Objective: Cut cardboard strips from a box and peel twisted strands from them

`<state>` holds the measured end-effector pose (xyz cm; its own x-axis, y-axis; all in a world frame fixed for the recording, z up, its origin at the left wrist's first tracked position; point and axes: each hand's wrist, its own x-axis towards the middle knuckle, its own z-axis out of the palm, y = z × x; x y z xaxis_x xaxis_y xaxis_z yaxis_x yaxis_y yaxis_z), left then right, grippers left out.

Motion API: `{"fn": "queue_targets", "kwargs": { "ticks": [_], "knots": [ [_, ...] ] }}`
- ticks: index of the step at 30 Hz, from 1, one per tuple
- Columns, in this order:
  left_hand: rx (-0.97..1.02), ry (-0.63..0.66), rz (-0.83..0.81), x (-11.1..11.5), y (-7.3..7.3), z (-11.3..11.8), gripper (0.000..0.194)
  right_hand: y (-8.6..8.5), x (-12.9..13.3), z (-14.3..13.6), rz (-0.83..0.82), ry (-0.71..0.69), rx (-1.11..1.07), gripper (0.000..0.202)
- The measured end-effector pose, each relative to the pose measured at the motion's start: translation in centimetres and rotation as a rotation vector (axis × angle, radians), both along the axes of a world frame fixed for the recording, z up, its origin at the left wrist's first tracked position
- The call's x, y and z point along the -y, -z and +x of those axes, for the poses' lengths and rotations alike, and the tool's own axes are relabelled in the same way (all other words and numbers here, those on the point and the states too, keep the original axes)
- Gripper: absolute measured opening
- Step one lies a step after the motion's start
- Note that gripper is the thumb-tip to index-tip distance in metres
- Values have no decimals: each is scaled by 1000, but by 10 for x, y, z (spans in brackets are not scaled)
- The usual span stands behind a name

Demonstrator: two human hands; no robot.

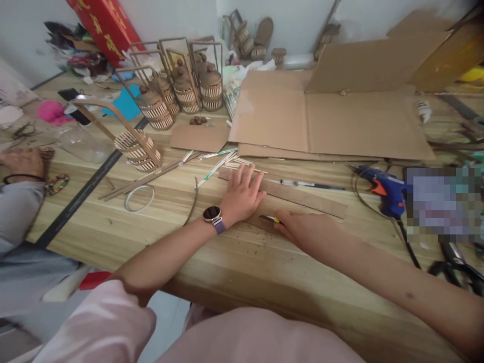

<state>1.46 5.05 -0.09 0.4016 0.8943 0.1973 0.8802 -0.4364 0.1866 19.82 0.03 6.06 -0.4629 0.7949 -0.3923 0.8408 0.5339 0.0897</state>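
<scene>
My left hand (243, 195) lies palm down with its fingers spread, pressing on a long thin brown strip (306, 197) that reaches out to the right. A watch is on that wrist. Just right of it, my right hand (293, 224) is closed round a small yellow-handled knife (277, 220), its dark blade pointing left over a brown piece on the wood. Small dark crumbs are scattered below the blade. Behind my hands are a pen (312, 184) and several pale sticks (236, 160).
Several small lantern-like baskets (185, 93) stand at the back left, one unlidded basket (139, 151) nearer. Flattened cardboard (336, 121) fills the back. A blue glue gun (391, 194) lies right. Another person's hand (24, 164) rests at the left edge.
</scene>
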Motion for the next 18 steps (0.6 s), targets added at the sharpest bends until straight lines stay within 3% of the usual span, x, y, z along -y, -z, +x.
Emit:
{"fn": "queue_targets", "kwargs": {
  "ticks": [5,9,18],
  "knots": [
    [6,2,8,0,0,1,54,-10,0,-6,27,-58,51,22],
    [-7,6,6,0,0,0,56,-19,-2,-9,18,-106,82,40],
    [18,20,5,-1,2,-2,56,-17,5,8,-1,-63,128,33]
  ]
}}
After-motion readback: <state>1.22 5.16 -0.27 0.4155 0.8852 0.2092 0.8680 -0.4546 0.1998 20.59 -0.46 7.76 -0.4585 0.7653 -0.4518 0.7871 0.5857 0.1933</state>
